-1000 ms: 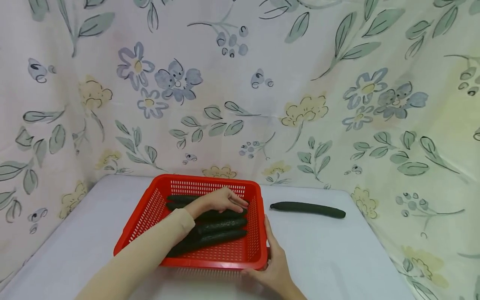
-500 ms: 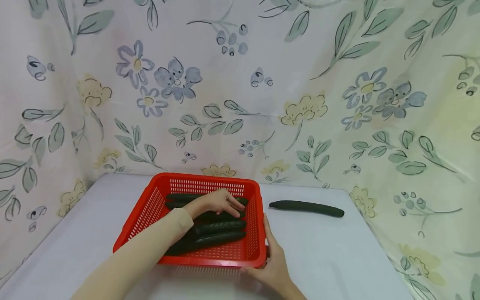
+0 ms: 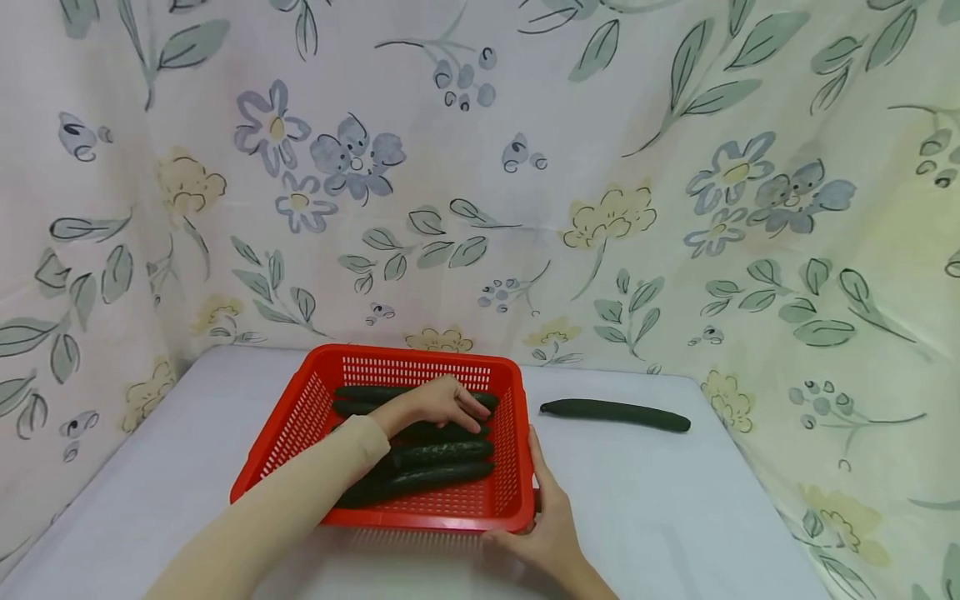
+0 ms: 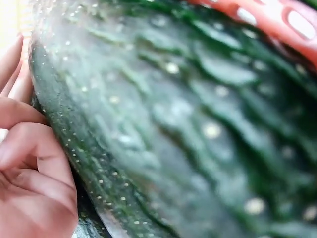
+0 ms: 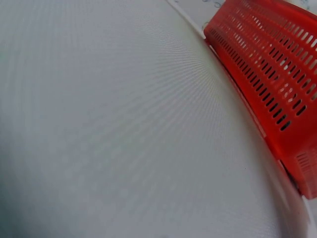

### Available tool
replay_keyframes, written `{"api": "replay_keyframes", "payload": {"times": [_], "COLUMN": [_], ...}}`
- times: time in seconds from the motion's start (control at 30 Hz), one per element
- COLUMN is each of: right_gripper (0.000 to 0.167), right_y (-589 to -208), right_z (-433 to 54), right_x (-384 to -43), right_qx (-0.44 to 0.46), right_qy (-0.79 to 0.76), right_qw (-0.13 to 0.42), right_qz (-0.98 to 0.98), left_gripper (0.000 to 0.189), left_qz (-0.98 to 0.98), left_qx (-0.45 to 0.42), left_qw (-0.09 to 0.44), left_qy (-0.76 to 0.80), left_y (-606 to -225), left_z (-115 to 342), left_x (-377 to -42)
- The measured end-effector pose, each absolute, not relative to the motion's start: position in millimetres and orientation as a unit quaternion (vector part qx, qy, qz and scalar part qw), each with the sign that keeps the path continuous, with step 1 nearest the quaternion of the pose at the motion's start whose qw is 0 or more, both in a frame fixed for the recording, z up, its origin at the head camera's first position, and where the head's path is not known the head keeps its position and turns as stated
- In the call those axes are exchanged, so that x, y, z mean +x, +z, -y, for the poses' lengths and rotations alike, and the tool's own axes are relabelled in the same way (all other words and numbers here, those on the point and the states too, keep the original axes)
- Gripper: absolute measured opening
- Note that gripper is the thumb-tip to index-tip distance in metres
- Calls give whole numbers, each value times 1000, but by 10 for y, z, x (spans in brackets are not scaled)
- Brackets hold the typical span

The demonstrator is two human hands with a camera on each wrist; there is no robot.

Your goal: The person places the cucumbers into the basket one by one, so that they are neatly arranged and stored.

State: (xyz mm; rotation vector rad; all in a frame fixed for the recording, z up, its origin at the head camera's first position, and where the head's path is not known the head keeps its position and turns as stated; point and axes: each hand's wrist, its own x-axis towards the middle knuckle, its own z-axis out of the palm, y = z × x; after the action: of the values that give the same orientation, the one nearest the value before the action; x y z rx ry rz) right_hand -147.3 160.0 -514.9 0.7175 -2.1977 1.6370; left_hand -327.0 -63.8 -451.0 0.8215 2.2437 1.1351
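A red perforated plastic basket (image 3: 420,522) holds several dark green cucumbers (image 3: 442,452) lying side by side. Inside it, my left hand (image 3: 444,402) reaches across from the left and grips a middle cucumber (image 3: 431,432) near its right end. Close up in the left wrist view, curled fingers (image 4: 44,158) lie against the bumpy skin of a cucumber (image 4: 163,124). My right hand (image 3: 553,525) holds the basket's near right corner, thumb at the front and fingers along the right side; some of these fingers are hidden. The right wrist view shows the basket's side wall (image 5: 277,64).
One more cucumber (image 3: 615,415) lies on the white table (image 3: 675,500), right of the basket. A floral curtain (image 3: 525,192) hangs behind the table and along both sides.
My left fingers have shifted slightly toward the near side, and the middle and near cucumbers have shifted a little that way within the basket. My right hand stays at the corner.
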Motion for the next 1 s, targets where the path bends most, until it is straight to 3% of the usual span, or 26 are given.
{"api": "replay_keyframes", "payload": {"times": [0.53, 1.0], "right_gripper": [126, 121], "right_y": [-5181, -5144], "right_z": [-1555, -1569], "right_x": [-1424, -1473], "right_qx": [240, 251], "right_qy": [572, 556], "right_qw": [148, 176], "right_qz": [770, 772], "left_gripper": [29, 49], "left_qz": [-831, -807], "left_qx": [287, 278], "left_qw": [253, 224], "left_qy": [403, 471], "left_y": [-4510, -3743], "left_z": [647, 787], "left_x": [-3166, -3158]}}
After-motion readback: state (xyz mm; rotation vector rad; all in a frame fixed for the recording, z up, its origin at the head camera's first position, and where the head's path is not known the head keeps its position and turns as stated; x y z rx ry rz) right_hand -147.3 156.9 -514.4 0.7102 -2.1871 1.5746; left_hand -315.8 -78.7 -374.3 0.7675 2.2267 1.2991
